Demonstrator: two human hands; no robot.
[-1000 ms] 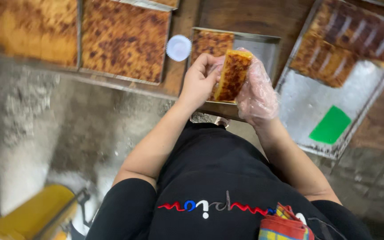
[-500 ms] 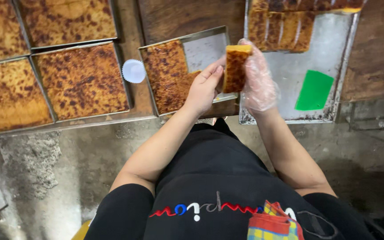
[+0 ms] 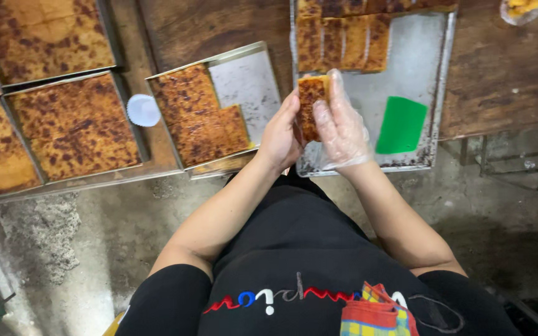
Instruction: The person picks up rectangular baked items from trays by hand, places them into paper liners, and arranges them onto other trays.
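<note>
A rectangular slab of browned baked cake (image 3: pixel 310 102) stands upright between my two hands above the table edge. My left hand (image 3: pixel 279 138) is bare and grips its left side. My right hand (image 3: pixel 341 127), in a clear plastic glove, grips the right side. Just left of my hands a metal baking pan (image 3: pixel 247 74) still holds a large part of a browned cake (image 3: pixel 197 118). Behind my hands a big flat metal tray (image 3: pixel 415 59) carries a row of cut cake slabs (image 3: pixel 344 40) and a green plastic scraper (image 3: pixel 401 124).
Three more pans of whole browned cake (image 3: pixel 73 124) lie at the left on the dark wooden table (image 3: pixel 505 68). A small white cup (image 3: pixel 142 109) sits between the pans. A clear tub with yellow pieces (image 3: pixel 521 7) is at the far right. The grey concrete floor (image 3: pixel 94 249) is below.
The view has shifted, so the pans and trays now sit further right and lower in frame. Both hands keep hold of the cake slab, which now stands more upright over the tray's near edge.
</note>
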